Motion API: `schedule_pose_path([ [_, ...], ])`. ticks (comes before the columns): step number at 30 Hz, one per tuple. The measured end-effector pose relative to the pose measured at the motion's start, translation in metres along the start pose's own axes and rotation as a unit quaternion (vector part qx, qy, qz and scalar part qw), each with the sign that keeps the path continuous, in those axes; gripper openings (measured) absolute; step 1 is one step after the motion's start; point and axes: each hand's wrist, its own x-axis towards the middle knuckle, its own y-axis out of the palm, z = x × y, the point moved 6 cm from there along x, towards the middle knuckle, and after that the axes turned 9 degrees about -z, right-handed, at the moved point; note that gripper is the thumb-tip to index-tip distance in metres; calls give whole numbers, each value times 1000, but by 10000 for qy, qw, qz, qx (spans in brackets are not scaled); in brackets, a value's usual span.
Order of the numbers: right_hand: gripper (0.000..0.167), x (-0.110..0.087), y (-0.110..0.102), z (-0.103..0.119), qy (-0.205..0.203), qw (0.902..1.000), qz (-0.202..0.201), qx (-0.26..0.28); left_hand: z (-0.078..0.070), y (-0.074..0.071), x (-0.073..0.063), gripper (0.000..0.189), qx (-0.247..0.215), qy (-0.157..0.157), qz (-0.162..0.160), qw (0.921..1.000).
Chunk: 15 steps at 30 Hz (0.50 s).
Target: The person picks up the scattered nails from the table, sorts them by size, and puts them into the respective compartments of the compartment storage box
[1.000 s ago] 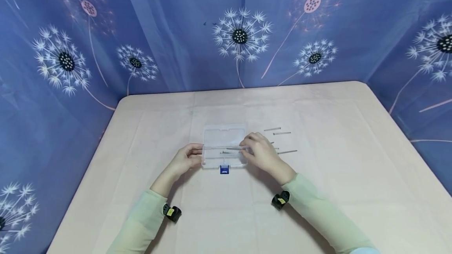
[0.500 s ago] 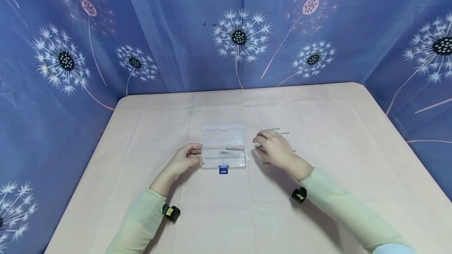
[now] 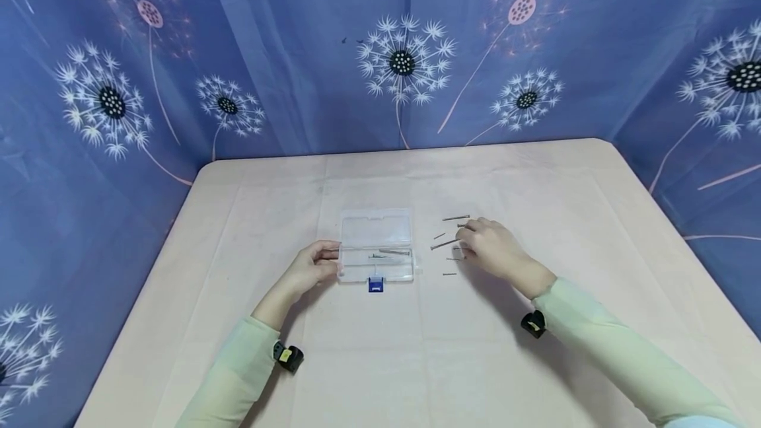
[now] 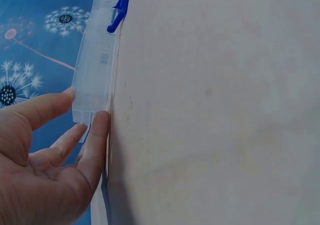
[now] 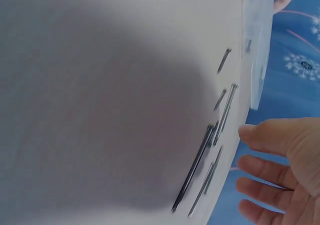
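A clear plastic box (image 3: 357,275) stands with its lid (image 3: 376,228) folded back. Several nails (image 3: 395,252) lie in its rear compartment. My left hand (image 3: 309,266) grips the box's left end, thumb at the upper edge and a finger low on the end wall in the left wrist view. Loose nails (image 3: 446,243) of different lengths are spread to the right of the box. Over them hovers my right hand (image 3: 493,246), fingers bent downward. The right wrist view shows its fingers apart with nothing between them, beside a long dark nail (image 5: 192,167).
A blue latch (image 3: 376,285) hangs at the box's front. The pale tablecloth (image 3: 368,362) covers the table, and a blue dandelion-print curtain (image 3: 309,51) encloses its back and sides. Each wrist wears a small black camera (image 3: 289,356).
My right hand has drawn back from the box and moved right over the loose nails, leaving a long nail in the rear compartment. My left hand has stayed at the box.
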Motion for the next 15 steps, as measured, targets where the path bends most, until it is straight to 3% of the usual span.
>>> schedule_pose_path([
  [3, 14, -3, -1, -7, 126, 9998, 136, -49, 0, 0, -1, 51, 4, 12, -28, 10000],
  [8, 27, -10, -2, -17, 361, 9983, 458, -50, -2, -1, 0, 51, -8, 91, -17, 10000],
  [15, 13, -22, 0, -23, 626, 9949, 786, 62, -2, -1, -2, 50, 31, 85, -3, 10000],
])
